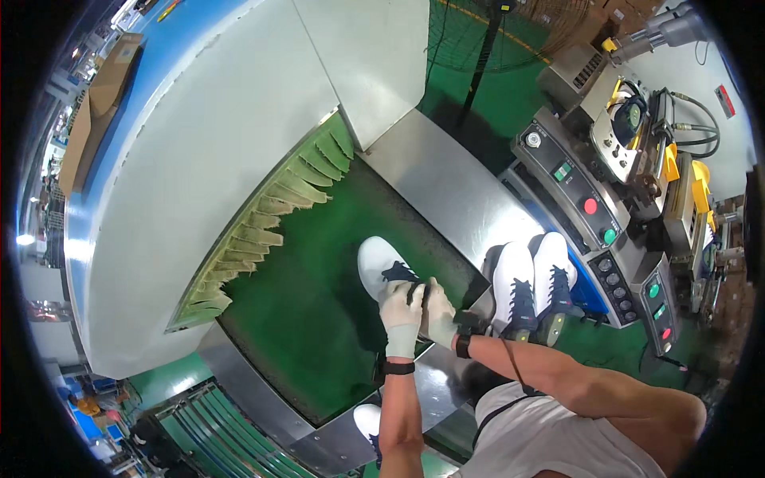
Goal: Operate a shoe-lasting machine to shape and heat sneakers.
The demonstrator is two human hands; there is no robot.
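Note:
A white sneaker with dark navy laces is over the green conveyor belt, its toe pointing away from me. My left hand, in a pale glove, is closed over the ankle end of this sneaker. Against the same end, from the right, my right hand presses with bent gloved fingers. Both hands touch each other, and they hide the heel and opening of the shoe. Each wrist wears a black band.
Two white sneakers stand together on the metal ledge at right; another sneaker shows below my left forearm. Ahead left, a white machine hood has a ragged green strip curtain. Control panels with buttons stand at right.

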